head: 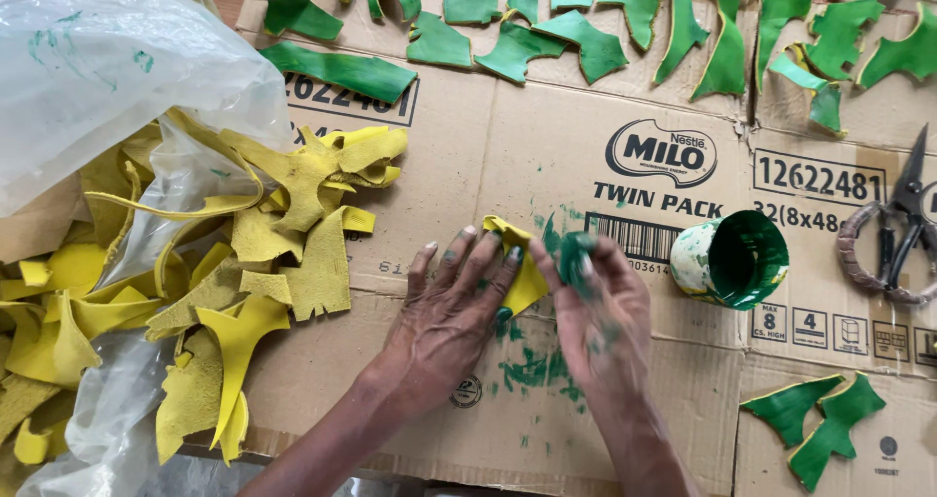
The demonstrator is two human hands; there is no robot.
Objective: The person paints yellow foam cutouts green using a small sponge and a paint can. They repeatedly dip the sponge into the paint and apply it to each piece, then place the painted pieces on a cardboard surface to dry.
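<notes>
yellow scrap [527, 280]: soft, thin, light; best pinned flat.
left hand [457, 307]: fingers spread, pressing scrap down.
right hand [597, 311]: fingertips pinched on green dauber [574, 256].

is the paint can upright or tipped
Tipped: the paint can lies on its side on the cardboard, green-coated mouth facing the camera.

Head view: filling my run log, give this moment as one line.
left hand: presses yellow scrap | right hand: holds green dauber | paint cup: beside

Hidden and cut off, from where I sit

My left hand [454, 307] covers much of the yellow scrap [522, 263]; scissors [903, 228] run off the right edge.
</notes>
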